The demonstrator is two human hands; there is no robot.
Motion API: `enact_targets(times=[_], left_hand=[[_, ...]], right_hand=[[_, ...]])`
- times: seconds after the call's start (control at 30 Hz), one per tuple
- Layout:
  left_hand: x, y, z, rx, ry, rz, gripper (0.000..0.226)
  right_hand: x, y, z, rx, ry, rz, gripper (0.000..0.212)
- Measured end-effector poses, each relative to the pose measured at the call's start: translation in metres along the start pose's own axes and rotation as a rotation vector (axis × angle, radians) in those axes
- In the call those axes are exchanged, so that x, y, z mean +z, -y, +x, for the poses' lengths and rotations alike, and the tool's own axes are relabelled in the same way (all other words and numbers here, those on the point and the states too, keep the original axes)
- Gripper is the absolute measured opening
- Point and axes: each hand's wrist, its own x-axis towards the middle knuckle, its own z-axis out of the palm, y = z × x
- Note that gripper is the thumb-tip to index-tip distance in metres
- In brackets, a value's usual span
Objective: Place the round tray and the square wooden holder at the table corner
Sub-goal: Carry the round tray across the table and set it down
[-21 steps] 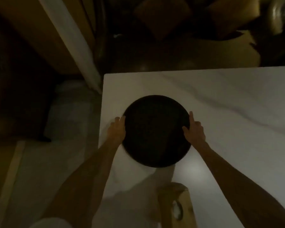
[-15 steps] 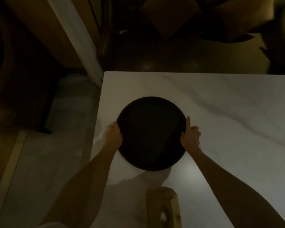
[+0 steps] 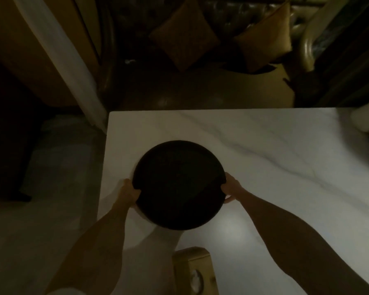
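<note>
A dark round tray sits over the white marble table, near its far left corner. My left hand grips the tray's left rim and my right hand grips its right rim. Whether the tray rests on the table or hovers just above it is unclear in the dim light. A light square wooden holder with an oval opening stands on the table at the bottom of the view, just below the tray and between my forearms.
The table's left edge drops to a pale floor. Beyond the far edge stands a dark sofa with two golden cushions. A pale object lies at the table's far right. A white post slants at the upper left.
My fingers have curled tighter around the tray's rim, the right index finger no longer pointing up. The tray stays in about the same spot near the table's corner; the view tilted up.
</note>
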Motion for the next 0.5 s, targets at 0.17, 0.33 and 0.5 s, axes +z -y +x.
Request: enact_targets(times=[0.17,0.33,0.5], left_hand=[[-0.010,-0.063,-0.014,0.144,0.035,0.108,0.063],[0.008,-0.157,-0.071,0.375,0.007,0.087,0.078],[0.072,-0.228,-0.132,0.553,-0.150,0.053,0.051]], right_hand=[[-0.057,0.008,-0.025,-0.067,-0.005,0.055,0.052],[-0.133,-0.010,-0.038,-0.268,-0.144,0.093,0.061],[-0.228,-0.060,-0.042,-0.473,-0.342,0.102,0.077]])
